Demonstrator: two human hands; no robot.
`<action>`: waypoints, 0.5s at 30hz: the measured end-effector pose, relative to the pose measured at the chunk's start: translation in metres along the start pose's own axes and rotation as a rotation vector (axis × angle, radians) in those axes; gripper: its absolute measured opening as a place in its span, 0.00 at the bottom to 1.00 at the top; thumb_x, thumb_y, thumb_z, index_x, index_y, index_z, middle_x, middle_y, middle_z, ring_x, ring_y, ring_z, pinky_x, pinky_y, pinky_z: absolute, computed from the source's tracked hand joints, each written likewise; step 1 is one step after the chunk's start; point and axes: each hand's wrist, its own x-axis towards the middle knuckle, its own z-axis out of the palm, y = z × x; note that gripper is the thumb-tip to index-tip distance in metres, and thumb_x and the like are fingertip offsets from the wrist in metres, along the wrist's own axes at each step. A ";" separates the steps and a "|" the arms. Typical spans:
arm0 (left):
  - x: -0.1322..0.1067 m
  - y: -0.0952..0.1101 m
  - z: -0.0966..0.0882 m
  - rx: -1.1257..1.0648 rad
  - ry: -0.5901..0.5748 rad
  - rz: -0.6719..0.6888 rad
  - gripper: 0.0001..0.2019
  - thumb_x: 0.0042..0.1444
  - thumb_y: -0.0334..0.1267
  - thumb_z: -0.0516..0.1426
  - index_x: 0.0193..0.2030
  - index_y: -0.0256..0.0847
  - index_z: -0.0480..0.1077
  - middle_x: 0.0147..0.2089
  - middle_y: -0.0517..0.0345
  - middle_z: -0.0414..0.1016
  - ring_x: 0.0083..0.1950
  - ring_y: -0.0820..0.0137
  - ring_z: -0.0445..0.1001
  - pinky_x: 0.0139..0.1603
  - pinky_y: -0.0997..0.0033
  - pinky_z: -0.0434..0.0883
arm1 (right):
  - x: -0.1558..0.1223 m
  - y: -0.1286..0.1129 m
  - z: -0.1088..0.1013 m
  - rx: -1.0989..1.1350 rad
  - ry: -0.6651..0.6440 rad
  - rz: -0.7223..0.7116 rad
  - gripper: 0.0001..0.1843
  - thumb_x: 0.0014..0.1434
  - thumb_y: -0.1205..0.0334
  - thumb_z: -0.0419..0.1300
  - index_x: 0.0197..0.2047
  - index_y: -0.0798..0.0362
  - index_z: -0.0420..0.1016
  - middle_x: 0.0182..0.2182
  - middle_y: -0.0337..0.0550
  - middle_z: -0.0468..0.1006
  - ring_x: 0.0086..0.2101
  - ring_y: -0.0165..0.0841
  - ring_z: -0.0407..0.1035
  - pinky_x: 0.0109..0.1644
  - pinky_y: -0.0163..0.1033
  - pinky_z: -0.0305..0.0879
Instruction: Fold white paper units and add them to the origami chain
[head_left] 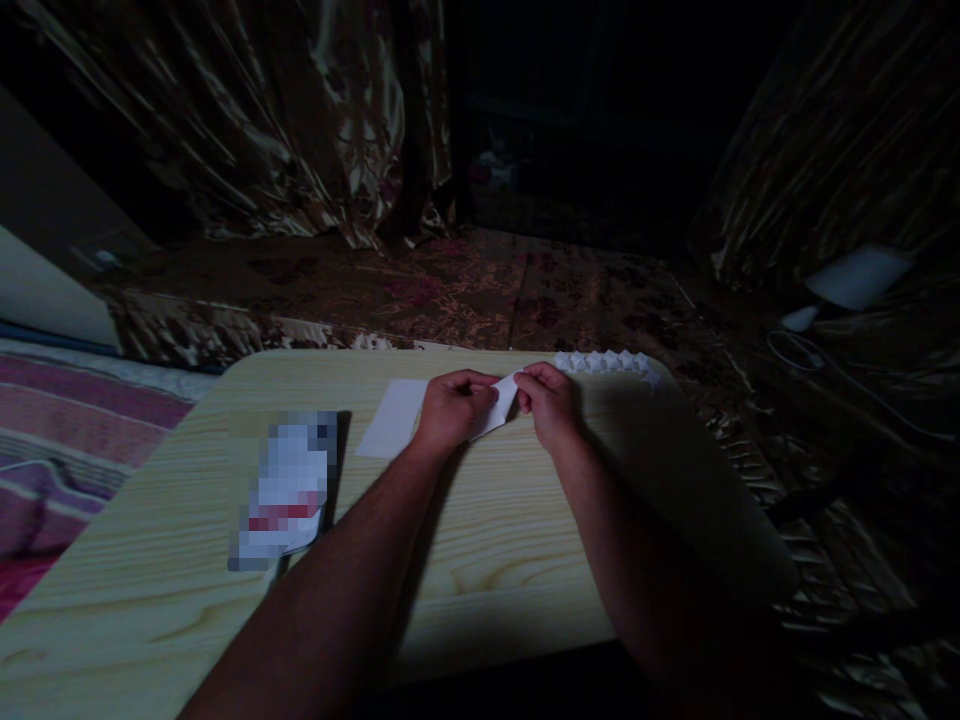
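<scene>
A small white piece of paper (501, 404) is held over the far part of a light wooden table (465, 540). My left hand (450, 410) pinches its left side and my right hand (549, 402) pinches its right end, fingers curled. Flat white paper slips (391, 418) lie on the table just left of my left hand. A row of small folded white paper pieces (606, 361) runs along the table's far edge, right of my right hand.
A blurred white and red card or packet (283, 492) lies on the left of the table. Dark patterned fabric (465, 285) covers the floor and hangs behind. A striped pink mat (67, 420) is at left. White device with cable (855, 280) at right.
</scene>
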 end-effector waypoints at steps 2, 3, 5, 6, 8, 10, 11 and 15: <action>0.000 0.000 0.000 0.013 0.001 -0.007 0.12 0.42 0.38 0.64 0.34 0.36 0.78 0.26 0.58 0.75 0.22 0.75 0.68 0.21 0.78 0.63 | 0.000 0.001 0.000 -0.001 0.014 0.000 0.10 0.48 0.56 0.61 0.27 0.52 0.65 0.12 0.28 0.62 0.14 0.22 0.54 0.17 0.30 0.47; -0.001 0.000 0.000 0.019 0.000 -0.009 0.12 0.42 0.38 0.63 0.35 0.36 0.78 0.26 0.58 0.76 0.22 0.75 0.68 0.21 0.78 0.63 | 0.001 0.001 0.000 -0.003 0.022 0.000 0.10 0.49 0.56 0.60 0.26 0.52 0.65 0.12 0.28 0.62 0.14 0.22 0.54 0.17 0.30 0.47; -0.001 0.001 0.000 0.026 -0.003 -0.007 0.12 0.42 0.38 0.63 0.35 0.36 0.78 0.26 0.58 0.76 0.22 0.76 0.68 0.21 0.79 0.63 | 0.001 0.001 0.000 -0.003 0.041 -0.006 0.10 0.50 0.56 0.58 0.25 0.52 0.65 0.12 0.28 0.61 0.14 0.22 0.54 0.17 0.30 0.47; -0.001 0.001 0.000 0.027 -0.002 -0.006 0.12 0.42 0.38 0.63 0.35 0.36 0.78 0.26 0.58 0.75 0.22 0.76 0.68 0.21 0.78 0.63 | 0.002 0.001 -0.001 -0.001 0.049 -0.012 0.10 0.51 0.56 0.58 0.25 0.52 0.65 0.13 0.29 0.62 0.14 0.22 0.54 0.17 0.30 0.47; -0.001 0.000 0.000 0.027 0.006 -0.011 0.12 0.42 0.38 0.63 0.34 0.36 0.78 0.25 0.58 0.75 0.22 0.75 0.67 0.22 0.78 0.63 | 0.002 0.001 -0.001 0.005 0.057 -0.022 0.10 0.51 0.56 0.57 0.25 0.52 0.65 0.14 0.30 0.63 0.15 0.22 0.55 0.17 0.30 0.48; 0.000 0.000 -0.001 0.024 0.026 -0.016 0.12 0.41 0.38 0.64 0.34 0.36 0.78 0.25 0.58 0.75 0.22 0.75 0.67 0.22 0.78 0.63 | 0.002 0.001 -0.002 0.003 0.038 -0.017 0.11 0.52 0.54 0.58 0.26 0.53 0.66 0.15 0.31 0.64 0.15 0.22 0.55 0.17 0.30 0.49; 0.000 0.000 -0.001 0.019 0.036 -0.016 0.12 0.41 0.38 0.64 0.34 0.36 0.78 0.25 0.58 0.75 0.22 0.75 0.67 0.22 0.77 0.63 | 0.002 0.001 -0.002 -0.007 0.017 -0.008 0.12 0.52 0.53 0.58 0.27 0.53 0.66 0.15 0.31 0.65 0.15 0.22 0.56 0.17 0.30 0.49; 0.000 0.000 -0.001 -0.006 0.054 -0.003 0.12 0.40 0.38 0.64 0.34 0.36 0.78 0.26 0.57 0.75 0.24 0.74 0.68 0.24 0.77 0.64 | 0.000 0.004 -0.001 -0.067 -0.066 0.016 0.14 0.49 0.52 0.62 0.29 0.53 0.68 0.15 0.31 0.67 0.16 0.23 0.57 0.18 0.29 0.51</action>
